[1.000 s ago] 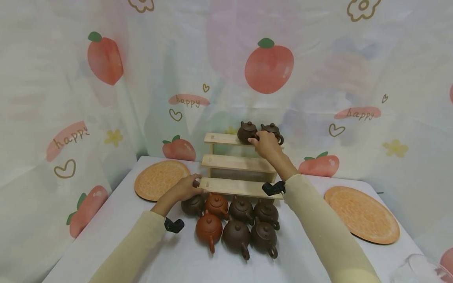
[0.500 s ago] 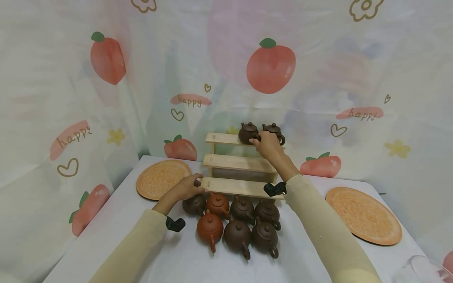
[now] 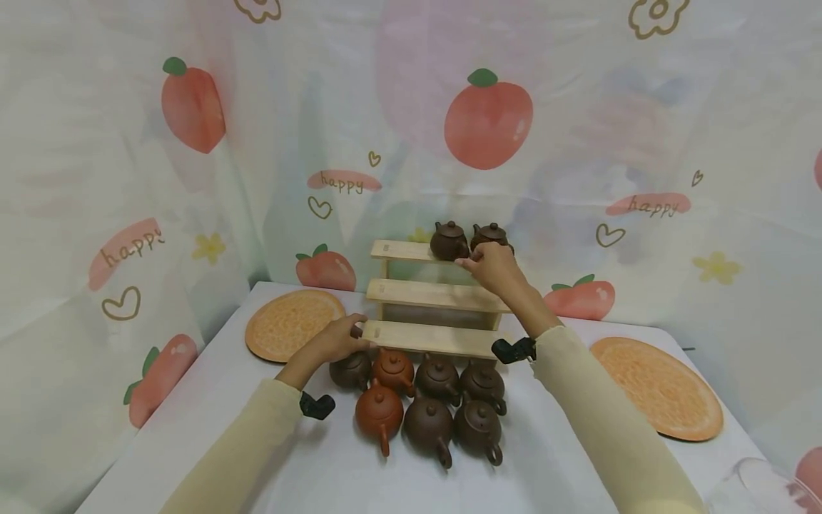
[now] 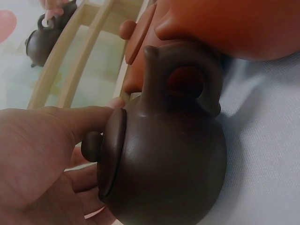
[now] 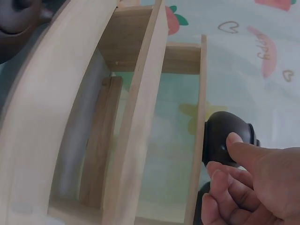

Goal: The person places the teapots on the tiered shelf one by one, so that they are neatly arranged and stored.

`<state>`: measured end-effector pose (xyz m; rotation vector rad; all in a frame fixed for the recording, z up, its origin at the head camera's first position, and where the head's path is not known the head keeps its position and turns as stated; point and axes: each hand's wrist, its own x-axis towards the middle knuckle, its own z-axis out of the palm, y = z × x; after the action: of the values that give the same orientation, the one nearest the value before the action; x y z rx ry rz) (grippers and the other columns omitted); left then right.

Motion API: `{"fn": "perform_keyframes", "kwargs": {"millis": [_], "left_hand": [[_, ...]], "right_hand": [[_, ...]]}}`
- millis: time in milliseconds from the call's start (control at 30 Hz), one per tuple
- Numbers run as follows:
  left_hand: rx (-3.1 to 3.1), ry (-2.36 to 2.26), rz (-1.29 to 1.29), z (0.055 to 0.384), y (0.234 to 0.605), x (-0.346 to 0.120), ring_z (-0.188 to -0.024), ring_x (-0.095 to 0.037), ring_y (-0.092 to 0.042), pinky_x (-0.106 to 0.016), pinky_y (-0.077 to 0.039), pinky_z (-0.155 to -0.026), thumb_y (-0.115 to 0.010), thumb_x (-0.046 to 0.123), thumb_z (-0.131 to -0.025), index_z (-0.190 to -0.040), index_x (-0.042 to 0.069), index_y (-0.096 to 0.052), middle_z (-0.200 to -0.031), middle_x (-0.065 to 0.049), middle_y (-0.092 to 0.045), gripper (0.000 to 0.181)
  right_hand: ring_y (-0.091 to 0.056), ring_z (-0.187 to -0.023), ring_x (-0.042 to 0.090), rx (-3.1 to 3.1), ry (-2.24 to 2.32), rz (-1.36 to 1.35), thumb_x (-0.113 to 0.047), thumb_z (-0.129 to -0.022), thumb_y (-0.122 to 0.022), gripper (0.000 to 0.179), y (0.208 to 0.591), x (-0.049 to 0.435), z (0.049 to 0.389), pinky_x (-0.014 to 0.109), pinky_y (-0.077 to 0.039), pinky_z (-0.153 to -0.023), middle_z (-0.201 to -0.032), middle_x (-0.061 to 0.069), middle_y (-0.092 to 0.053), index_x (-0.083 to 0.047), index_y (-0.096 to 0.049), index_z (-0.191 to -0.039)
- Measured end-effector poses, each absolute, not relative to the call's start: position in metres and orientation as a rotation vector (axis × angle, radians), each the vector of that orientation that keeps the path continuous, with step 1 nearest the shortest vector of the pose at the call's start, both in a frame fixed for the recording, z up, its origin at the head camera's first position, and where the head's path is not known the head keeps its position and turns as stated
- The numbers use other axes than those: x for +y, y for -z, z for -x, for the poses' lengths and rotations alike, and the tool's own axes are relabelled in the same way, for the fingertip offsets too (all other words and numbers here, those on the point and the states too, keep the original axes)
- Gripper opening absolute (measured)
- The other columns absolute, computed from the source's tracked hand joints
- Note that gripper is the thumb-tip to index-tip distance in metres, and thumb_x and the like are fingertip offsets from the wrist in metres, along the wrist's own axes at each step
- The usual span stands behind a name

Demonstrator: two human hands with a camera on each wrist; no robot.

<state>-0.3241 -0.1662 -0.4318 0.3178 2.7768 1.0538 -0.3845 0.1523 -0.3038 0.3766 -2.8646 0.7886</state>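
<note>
Standing upright on the top step point(image 3: 401, 250) of the wooden stand point(image 3: 439, 293), a dark teapot point(image 3: 491, 232) is just behind the right grip point(image 3: 494, 265), whose thumb is held apart from loosely bent fingers; whether they touch the pot cannot be told. A second dark pot point(image 3: 449, 243) is upright on the same step, just left of that grip. The left grip point(image 3: 337, 341) is by the left end of the lowest step point(image 3: 433, 338), at a brown teapot point(image 3: 349, 373), thumb and fingers around the lid knob point(image 4: 92, 146) as seen from the wrist; whether they pinch anything cannot be told. To this grip's right and nearer the person, two orange teapots point(image 3: 379, 415) and four more brown ones point(image 3: 429, 426) crowd the white desk point(image 3: 552, 457). One round mat point(image 3: 292, 325) is just left of the left grip, another point(image 3: 674, 396) well right of the right grip
</note>
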Motion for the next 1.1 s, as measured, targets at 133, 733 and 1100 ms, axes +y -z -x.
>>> {"fn": "perform_keyframes", "kwargs": {"millis": [133, 733, 1100], "left_hand": [[2.786, -1.062, -0.330, 0.324, 0.429, -0.167, -0.125, -0.042, -0.065, -0.055, -0.051, -0.105, -0.074, 0.026, -0.100, -0.151, -0.002, -0.049, -0.132, -0.028, -0.068, 0.064], [2.772, -1.076, -0.326, 0.323, 0.433, -0.167, -0.126, -0.041, -0.065, -0.056, -0.050, -0.107, -0.074, 0.028, -0.100, -0.153, -0.003, -0.047, -0.133, -0.027, -0.069, 0.067], [2.777, -1.086, -0.349, 0.321, 0.433, -0.166, -0.126, -0.041, -0.065, -0.056, -0.050, -0.106, -0.074, 0.027, -0.100, -0.153, -0.003, -0.047, -0.133, -0.027, -0.068, 0.067]], "right_hand": [[-0.072, -0.086, 0.033, -2.913, -0.793, -0.422, -0.034, -0.108, -0.064, 0.036, 0.304, 0.168, 0.374, 0.040, -0.056, -0.072, -0.100, 0.021, -0.077, 0.001, -0.072, -0.108], [-0.061, -0.067, 0.016, -3.114, -0.818, -0.530, -0.042, -0.103, -0.068, 0.038, 0.373, 0.237, 0.271, 0.035, -0.047, -0.060, -0.074, 0.003, -0.067, -0.005, -0.069, -0.098], [-0.056, -0.062, 0.016, -3.167, -0.962, -0.518, -0.048, -0.098, -0.072, 0.038, 0.419, 0.246, 0.236, 0.030, -0.043, -0.056, -0.066, -0.002, -0.059, -0.012, -0.065, -0.088]]}}
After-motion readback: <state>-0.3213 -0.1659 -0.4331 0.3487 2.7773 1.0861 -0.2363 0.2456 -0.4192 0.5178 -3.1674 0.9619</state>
